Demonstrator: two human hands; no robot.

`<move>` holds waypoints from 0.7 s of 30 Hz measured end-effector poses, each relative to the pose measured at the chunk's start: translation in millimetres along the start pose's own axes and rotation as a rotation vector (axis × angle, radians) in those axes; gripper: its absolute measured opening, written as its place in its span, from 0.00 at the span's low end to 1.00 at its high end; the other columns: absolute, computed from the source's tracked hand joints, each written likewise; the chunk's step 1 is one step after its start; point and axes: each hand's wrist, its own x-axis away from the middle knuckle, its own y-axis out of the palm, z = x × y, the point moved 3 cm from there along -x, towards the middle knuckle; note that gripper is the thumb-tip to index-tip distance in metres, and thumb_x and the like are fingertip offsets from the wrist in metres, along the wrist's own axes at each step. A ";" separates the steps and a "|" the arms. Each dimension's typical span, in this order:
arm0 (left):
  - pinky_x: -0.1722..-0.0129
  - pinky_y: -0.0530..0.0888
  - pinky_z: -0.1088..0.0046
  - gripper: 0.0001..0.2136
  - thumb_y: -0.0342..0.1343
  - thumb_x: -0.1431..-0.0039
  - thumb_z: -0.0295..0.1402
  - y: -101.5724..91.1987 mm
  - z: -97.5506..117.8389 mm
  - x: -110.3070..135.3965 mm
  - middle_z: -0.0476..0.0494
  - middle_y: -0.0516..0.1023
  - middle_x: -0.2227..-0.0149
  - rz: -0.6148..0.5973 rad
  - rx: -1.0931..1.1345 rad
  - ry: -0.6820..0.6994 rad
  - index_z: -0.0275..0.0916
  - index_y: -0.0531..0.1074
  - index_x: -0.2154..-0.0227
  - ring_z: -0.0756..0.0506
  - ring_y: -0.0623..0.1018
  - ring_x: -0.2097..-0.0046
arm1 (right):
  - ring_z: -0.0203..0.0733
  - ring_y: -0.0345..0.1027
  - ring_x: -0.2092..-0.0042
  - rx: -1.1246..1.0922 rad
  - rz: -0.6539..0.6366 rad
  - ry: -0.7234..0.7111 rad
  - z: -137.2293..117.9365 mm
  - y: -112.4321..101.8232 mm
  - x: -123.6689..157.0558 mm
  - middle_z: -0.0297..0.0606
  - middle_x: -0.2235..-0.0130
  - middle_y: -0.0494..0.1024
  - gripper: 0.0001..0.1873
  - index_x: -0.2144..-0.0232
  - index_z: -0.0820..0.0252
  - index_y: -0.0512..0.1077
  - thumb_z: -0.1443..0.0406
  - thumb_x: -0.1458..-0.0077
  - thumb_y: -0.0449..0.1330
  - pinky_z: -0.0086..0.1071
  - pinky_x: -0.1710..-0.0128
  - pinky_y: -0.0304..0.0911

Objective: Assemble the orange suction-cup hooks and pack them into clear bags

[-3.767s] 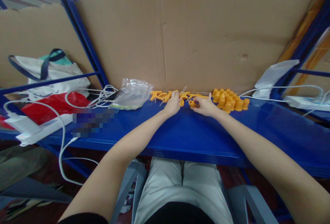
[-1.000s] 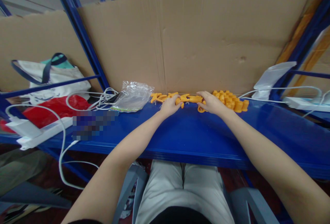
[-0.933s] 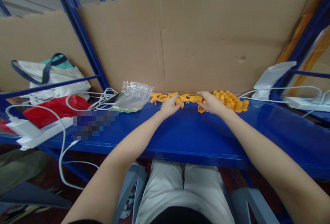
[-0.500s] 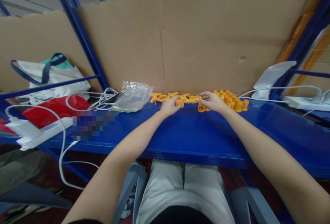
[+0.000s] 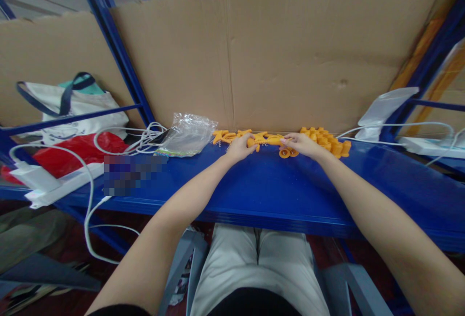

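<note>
Small orange plastic parts lie along the back of a blue shelf (image 5: pixel 276 190). My left hand (image 5: pixel 239 147) rests closed on an orange piece (image 5: pixel 254 140) among the flat orange parts (image 5: pixel 227 136). My right hand (image 5: pixel 303 144) pinches the other end of an orange part (image 5: pixel 273 139), with two small orange rings (image 5: pixel 286 152) lying just in front of it. A heap of orange caps (image 5: pixel 329 141) sits right of my right hand.
A clear plastic bag (image 5: pixel 187 133) and coiled white cables (image 5: pixel 138 137) lie left of the parts. A white power strip (image 5: pixel 54 185), a red bag (image 5: pixel 72 149) and a tote bag (image 5: pixel 69 107) are far left. Cardboard (image 5: pixel 276 49) backs the shelf. Another power strip (image 5: pixel 432 145) sits right.
My right hand has drawn back slightly and closed its fingers on the orange part between the hands. Two orange rings now show in front of it. The left hand has barely moved.
</note>
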 end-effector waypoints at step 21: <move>0.78 0.69 0.79 0.12 0.61 0.43 0.32 4.3 2.0 2.5 0.55 0.73 0.79 -0.062 0.175 -0.027 0.38 0.68 0.58 0.51 0.74 0.80 | 0.40 0.74 0.67 -0.002 0.066 0.033 -5.7 2.0 2.4 0.46 0.72 0.82 0.27 0.77 0.61 0.73 0.46 0.39 0.56 0.31 0.63 0.68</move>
